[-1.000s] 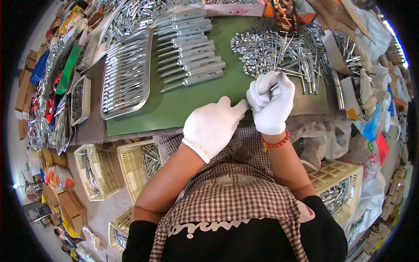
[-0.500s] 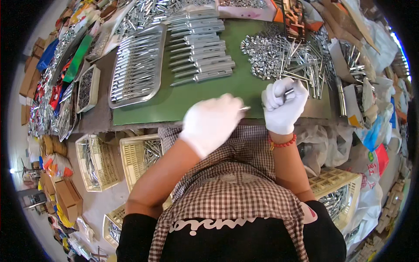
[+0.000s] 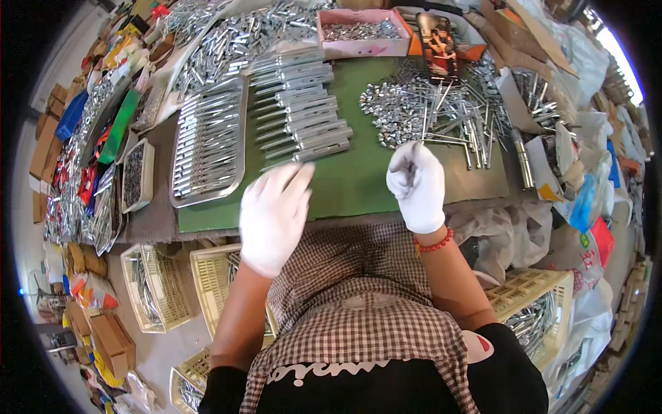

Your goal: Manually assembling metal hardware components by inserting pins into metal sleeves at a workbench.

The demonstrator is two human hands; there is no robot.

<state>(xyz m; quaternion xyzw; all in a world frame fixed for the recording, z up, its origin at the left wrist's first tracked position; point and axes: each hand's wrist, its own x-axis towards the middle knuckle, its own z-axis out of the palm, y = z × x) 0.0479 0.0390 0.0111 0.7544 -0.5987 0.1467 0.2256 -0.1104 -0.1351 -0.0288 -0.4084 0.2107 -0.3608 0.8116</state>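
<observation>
My left hand [image 3: 274,215], in a white glove, is by the near end of a row of silver pen-shaped metal pieces [image 3: 314,150]. Its fingers stretch forward and look slightly blurred; nothing shows in them. To the right, my gloved right hand [image 3: 418,185] is raised at the near side of a heap of small metal fittings [image 3: 386,110]. Its fingers are curled in, and whatever they may hold is hidden. Long thin metal pins [image 3: 476,124] lie spread beside the heap. A metal tray [image 3: 243,148] holding a neat row of slim metal rods [image 3: 207,148] sits left of the pen-shaped pieces.
Everything lies on a green work surface [image 3: 345,186]. Beyond it are a pink box [image 3: 321,41] of small parts and a pile of metal tubes [image 3: 234,45]. A white bin [image 3: 148,176] stands left. Cream crates [image 3: 176,314] are below the table edge. A metal cylinder [image 3: 522,159] lies right.
My left hand has moved left, away from my right hand, to the pen-shaped pieces; the metal tip at its fingers no longer shows. My right hand has turned, hiding the metal piece seen in it.
</observation>
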